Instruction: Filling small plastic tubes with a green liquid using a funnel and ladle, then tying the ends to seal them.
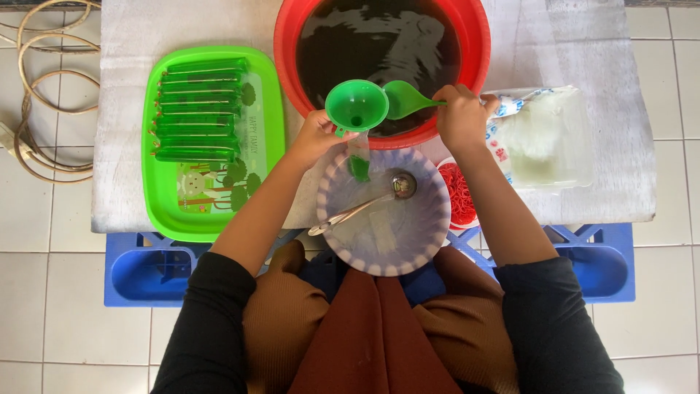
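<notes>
Head view looks straight down on a low desk [146, 29] covered in pale cloth. Left hand [315, 137] holds a green funnel [356, 104] by its rim, grip closed around it, with a narrow clear bag [359, 159] hanging from the spout (its lower end already green). Right hand [462, 117] is closed on the handle of a green ladle [403, 99], whose bowl sits just beside the funnel, over the edge of a red basin [477, 44] of dark liquid. Below the funnel lies a purple-rimmed bowl [430, 233] with a metal spoon [364, 206] resting in it. On the left, a green tray [266, 160] carries a row of filled green tubes [197, 109]. To the right are red rubber bands [459, 193] in a small dish and a clear plastic bag [547, 138].
</notes>
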